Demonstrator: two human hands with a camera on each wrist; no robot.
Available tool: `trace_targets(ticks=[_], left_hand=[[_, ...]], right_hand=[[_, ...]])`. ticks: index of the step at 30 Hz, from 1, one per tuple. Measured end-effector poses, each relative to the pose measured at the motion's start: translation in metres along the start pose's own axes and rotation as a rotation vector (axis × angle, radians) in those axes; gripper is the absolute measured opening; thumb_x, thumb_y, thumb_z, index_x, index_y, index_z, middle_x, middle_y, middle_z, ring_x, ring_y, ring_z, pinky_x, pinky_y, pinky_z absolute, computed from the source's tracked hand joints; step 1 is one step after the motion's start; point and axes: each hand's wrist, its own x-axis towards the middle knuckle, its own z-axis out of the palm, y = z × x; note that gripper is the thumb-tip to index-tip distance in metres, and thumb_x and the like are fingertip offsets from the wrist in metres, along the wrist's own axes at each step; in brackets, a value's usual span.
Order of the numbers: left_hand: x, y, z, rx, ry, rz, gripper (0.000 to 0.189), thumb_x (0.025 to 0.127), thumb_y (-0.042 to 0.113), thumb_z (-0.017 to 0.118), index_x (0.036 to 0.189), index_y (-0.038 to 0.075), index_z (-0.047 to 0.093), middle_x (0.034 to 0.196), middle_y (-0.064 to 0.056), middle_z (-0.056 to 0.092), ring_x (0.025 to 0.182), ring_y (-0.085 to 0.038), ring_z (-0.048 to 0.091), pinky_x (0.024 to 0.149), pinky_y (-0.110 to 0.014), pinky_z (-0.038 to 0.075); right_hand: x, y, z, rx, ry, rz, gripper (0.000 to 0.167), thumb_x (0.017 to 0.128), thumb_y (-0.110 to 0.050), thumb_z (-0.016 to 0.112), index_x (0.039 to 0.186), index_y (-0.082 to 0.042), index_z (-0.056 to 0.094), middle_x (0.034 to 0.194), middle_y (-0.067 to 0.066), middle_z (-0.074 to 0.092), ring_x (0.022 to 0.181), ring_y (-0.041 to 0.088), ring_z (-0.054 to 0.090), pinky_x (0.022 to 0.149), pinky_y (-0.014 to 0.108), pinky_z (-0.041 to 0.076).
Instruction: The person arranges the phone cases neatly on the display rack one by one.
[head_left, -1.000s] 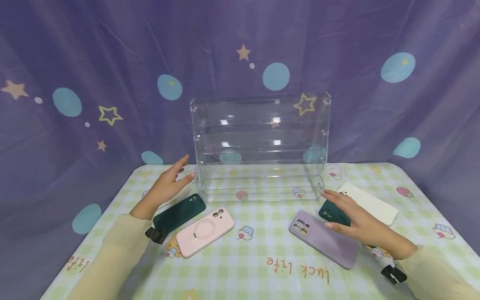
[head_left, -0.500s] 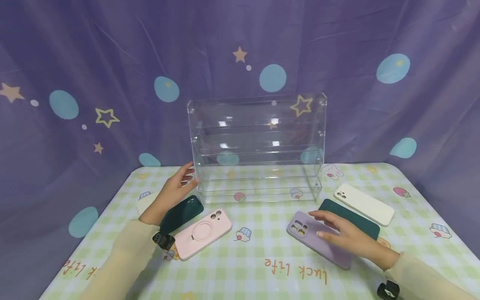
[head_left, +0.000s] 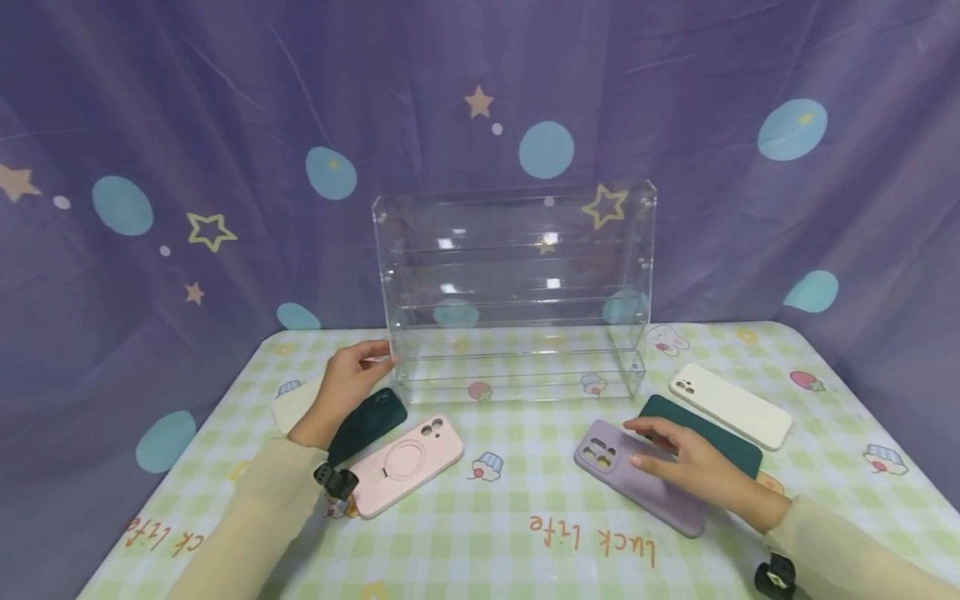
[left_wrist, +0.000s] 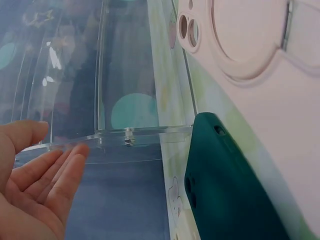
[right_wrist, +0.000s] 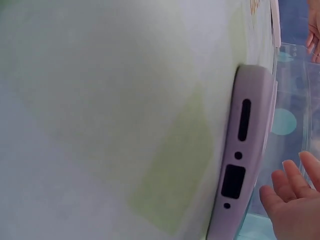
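My left hand [head_left: 352, 379] is at the left side panel of a clear acrylic display rack [head_left: 517, 342], thumb near its front edge. The fingertips [left_wrist: 80, 150] are by that panel in the left wrist view; firm contact cannot be told. Below that hand lie a dark green phone case [head_left: 371, 421], a pink phone case with a ring [head_left: 408, 467] and a partly hidden cream one [head_left: 292, 406]. My right hand [head_left: 693, 467], fingers loosely bent, hovers over a purple phone case [head_left: 637, 483]. Behind it are another dark green case [head_left: 701, 429] and a white case [head_left: 731, 407].
A checked cloth [head_left: 517, 508] covers the table. The tiered rack stands at the back middle, before a purple curtain [head_left: 450, 100] with stars and blue ovals. The case groups flank the front of the rack on both sides.
My left hand has moved right to the rack's side panel. My right hand has shifted left and down, from over the green case to over the purple one. The cases stay put.
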Motion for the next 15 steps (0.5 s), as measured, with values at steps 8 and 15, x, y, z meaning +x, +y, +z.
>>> trace_targets(ticks=[8,15], left_hand=[[0.004,-0.003,-0.001,-0.028,0.039,-0.062,0.029,0.087,0.013,0.067,0.111,-0.003,0.067,0.104,-0.019,0.069,0.079,-0.025,0.068,0.062,-0.012,0.048],[0.005,-0.007,0.004,-0.044,0.041,-0.048,0.028,0.085,0.010,0.068,0.110,-0.004,0.067,0.103,-0.019,0.069,0.076,-0.019,0.066,0.062,-0.012,0.049]], right_hand=[[0.012,0.002,0.001,0.113,-0.068,0.043,0.046,0.091,-0.019,0.063,0.129,0.004,0.050,0.129,0.020,0.054,0.119,0.038,0.049,0.097,0.040,0.045],[0.018,0.012,0.003,0.092,-0.105,0.036,0.059,0.084,-0.024,0.072,0.132,0.001,0.049,0.131,0.017,0.053,0.120,0.036,0.048,0.096,0.025,0.044]])
